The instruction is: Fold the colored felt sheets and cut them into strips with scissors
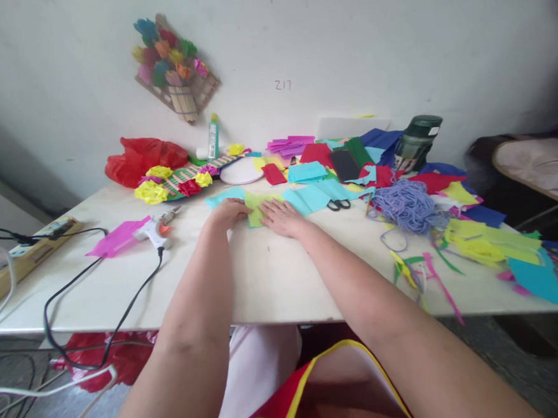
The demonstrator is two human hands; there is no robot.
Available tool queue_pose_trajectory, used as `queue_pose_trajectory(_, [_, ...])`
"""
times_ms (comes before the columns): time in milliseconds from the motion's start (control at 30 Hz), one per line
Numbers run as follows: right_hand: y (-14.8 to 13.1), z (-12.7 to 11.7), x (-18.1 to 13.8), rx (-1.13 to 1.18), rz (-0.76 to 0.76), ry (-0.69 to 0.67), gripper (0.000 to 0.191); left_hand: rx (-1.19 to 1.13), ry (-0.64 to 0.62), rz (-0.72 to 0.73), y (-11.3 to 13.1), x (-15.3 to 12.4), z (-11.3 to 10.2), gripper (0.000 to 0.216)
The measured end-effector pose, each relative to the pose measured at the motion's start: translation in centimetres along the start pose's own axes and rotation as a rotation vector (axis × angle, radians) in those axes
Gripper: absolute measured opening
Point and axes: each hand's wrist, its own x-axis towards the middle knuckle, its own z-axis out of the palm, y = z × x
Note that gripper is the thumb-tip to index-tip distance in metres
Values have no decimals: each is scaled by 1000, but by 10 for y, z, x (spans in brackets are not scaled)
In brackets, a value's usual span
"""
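A small yellow-green sheet of crepe paper (pixel 256 205) lies on the white table in front of me, on top of a light-blue strip of crepe paper (pixel 307 197). My right hand (pixel 279 218) rests flat on the yellow-green sheet, its fingers stretched out and slightly spread. At the sheet's left edge, my left hand (pixel 231 212) has its fingers bent and held together on the paper; its fingertips are partly hidden. Black-handled scissors (pixel 338 204) lie to the right, by the end of the light-blue strip.
A hot glue gun (pixel 155 230) sits at left on pink paper (pixel 116 238), its cord running over the table edge. A power strip (pixel 34 255) is farther left. On the right are purple yarn (pixel 405 205), paper scraps and a dark bottle (pixel 418 143). Paper flowers (pixel 152 190) stand behind.
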Motion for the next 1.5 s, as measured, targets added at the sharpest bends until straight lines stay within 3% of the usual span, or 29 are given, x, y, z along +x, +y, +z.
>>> queue_pose_trajectory(267, [-2, -2, -3, -35, -38, 41, 59, -22, -51, 28, -4, 2, -3, 21])
queue_pose_trajectory(667, [-4, -5, -5, -35, -148, 0, 60, -23, -27, 38, -2, -3, 0, 17])
queue_pose_trajectory(1033, [-6, -4, -5, -42, -190, -73, 62, 12, 62, 118, -3, -6, 4, 27])
queue_pose_trajectory(1200, [-8, -6, -7, -36, -181, -80, 61, 114, 145, 156, 0, -5, 5, 31])
queue_pose_trajectory(1500, [-8, -3, -5, -30, -178, -56, 60, 98, 327, 204, -12, 12, 3, 40])
